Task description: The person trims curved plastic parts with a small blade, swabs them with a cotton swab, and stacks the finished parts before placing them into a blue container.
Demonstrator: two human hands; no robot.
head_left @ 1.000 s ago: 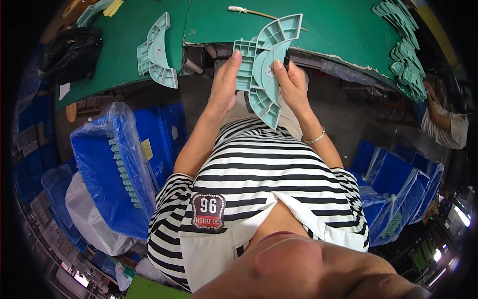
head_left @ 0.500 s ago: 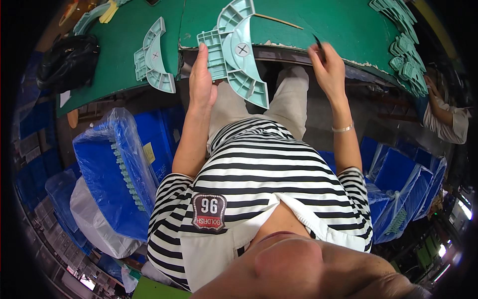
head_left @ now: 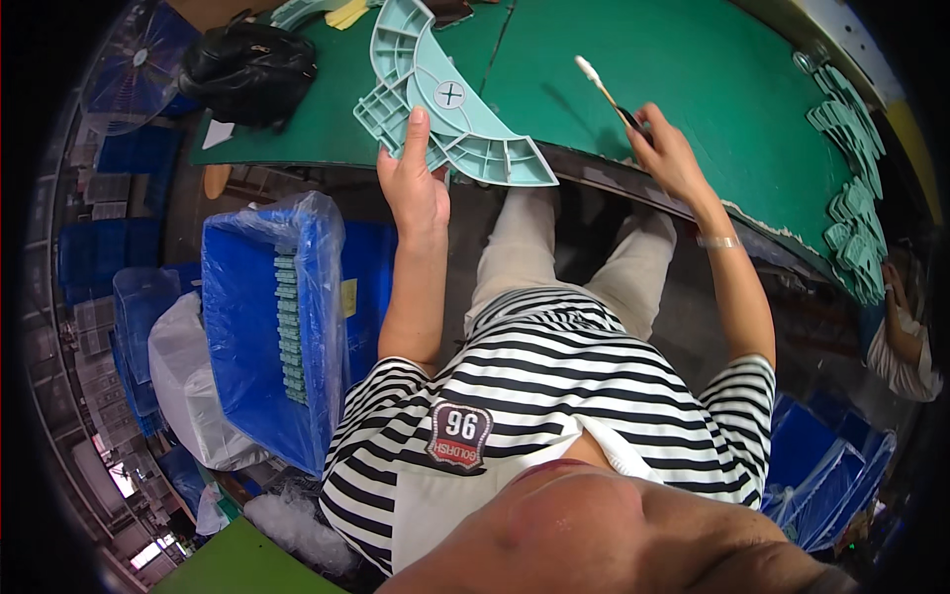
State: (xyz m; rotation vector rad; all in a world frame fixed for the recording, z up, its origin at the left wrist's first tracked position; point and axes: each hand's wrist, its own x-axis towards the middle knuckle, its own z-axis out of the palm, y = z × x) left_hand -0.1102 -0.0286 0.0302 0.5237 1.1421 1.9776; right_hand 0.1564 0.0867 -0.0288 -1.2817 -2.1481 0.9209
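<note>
Green plastic part in left hand grip; right hand pinches brush; blue bin nearby.

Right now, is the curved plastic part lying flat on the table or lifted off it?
Lifted: the left hand holds the curved plastic part tilted, one end past the green table edge.
</note>
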